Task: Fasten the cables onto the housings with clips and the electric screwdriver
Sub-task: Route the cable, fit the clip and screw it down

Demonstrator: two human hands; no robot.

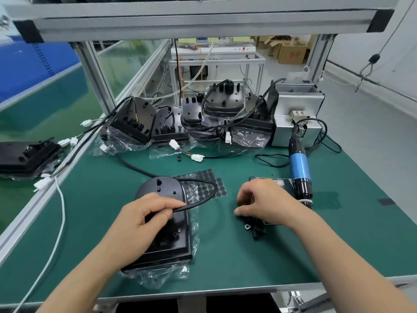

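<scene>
The left hand (144,220) pinched the springy black cable (211,194) over the one housing (162,186) at the desk's (237,263) front. It looked like light, hard plastic, best pressed flat. The right hand (264,199) curled over a small clip pile (256,225); I couldn't tell if it held one. One screwdriver (299,168) lay to the right, and roughly five rear housings (225,102) were heaped behind.

Black housing (165,224), green mat (248,251), blue-black screwdriver (299,167).

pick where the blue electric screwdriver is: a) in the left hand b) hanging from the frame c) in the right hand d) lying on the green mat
d: the blue electric screwdriver lies on the green mat, untouched, beyond the right hand; the left hand pinches the black cable.
</scene>
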